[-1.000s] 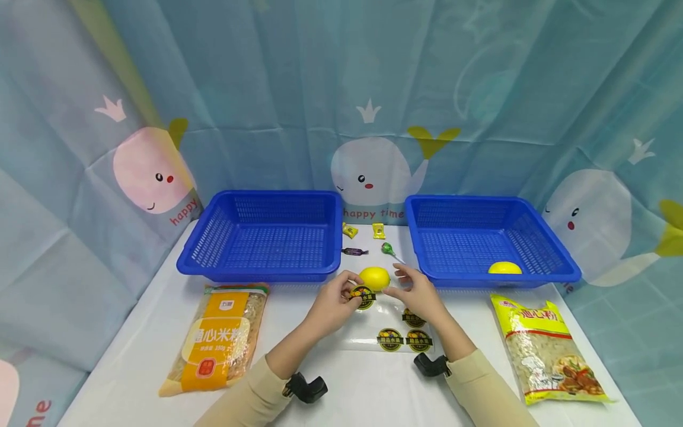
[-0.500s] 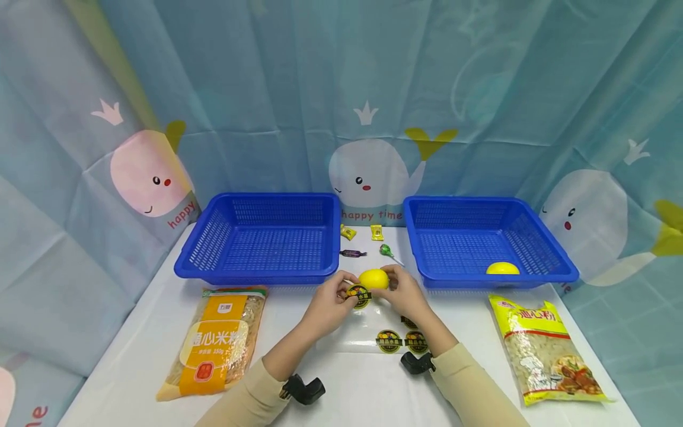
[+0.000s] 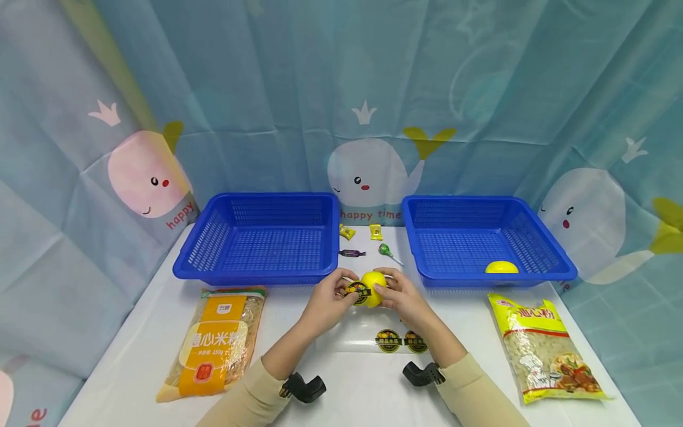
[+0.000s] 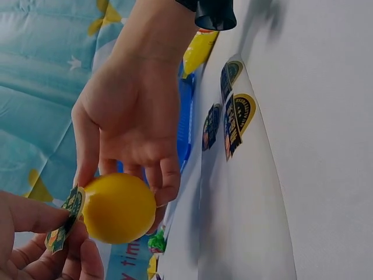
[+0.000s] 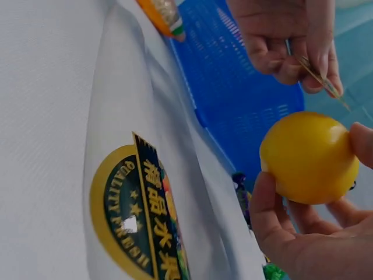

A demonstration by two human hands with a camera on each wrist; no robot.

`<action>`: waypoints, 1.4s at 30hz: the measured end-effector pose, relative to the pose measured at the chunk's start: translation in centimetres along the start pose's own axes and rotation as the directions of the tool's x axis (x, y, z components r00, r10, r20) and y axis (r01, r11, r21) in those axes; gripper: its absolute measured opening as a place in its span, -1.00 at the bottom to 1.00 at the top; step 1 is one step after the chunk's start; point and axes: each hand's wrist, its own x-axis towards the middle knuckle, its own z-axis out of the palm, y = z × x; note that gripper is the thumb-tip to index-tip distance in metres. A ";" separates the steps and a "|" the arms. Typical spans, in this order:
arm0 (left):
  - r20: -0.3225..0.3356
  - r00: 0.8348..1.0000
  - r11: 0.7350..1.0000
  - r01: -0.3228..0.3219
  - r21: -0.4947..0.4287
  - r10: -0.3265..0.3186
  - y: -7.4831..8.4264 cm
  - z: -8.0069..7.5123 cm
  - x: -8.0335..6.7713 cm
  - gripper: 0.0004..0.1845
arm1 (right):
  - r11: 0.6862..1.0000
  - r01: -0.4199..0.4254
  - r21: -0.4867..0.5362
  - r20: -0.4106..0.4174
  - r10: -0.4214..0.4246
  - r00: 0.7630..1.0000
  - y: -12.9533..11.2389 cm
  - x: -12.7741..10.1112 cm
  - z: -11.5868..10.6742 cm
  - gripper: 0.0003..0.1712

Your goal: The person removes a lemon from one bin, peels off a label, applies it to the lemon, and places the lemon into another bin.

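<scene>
My right hand (image 3: 404, 295) grips a yellow lemon (image 3: 374, 288) above the table, thumb on one side and fingers round the other. In the right wrist view the lemon (image 5: 312, 157) shows bare skin toward the camera. My left hand (image 3: 329, 298) pinches a black and gold fruit sticker (image 3: 356, 292) between thumb and fingers, close beside the lemon. From the left wrist, the sticker (image 4: 69, 217) appears edge-on at the lemon's side. Under both hands lies a clear sticker sheet (image 3: 352, 337) with several more round labels (image 3: 388, 340) on it.
At the back stand two blue baskets, the left one (image 3: 256, 277) and the right one (image 3: 496, 276), which holds another lemon (image 3: 501, 267). Between them lie yellow candies (image 3: 376, 232), a purple-wrapped candy (image 3: 352, 253) and a green lollipop (image 3: 385, 249). Noodle bags flank me left (image 3: 216, 344) and right (image 3: 546, 350).
My right hand has closed round the lemon, lifted it off the table and turned it upright toward the sticker. The left hand keeps its pinch on the sticker, nearly in place.
</scene>
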 end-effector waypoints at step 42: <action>-0.093 0.996 0.996 0.011 0.090 -0.003 -0.1 1.5 0.0 -0.70 | 0.963 0.097 -0.251 -0.036 -0.109 0.993 -0.4 -2.2 -0.1 -0.35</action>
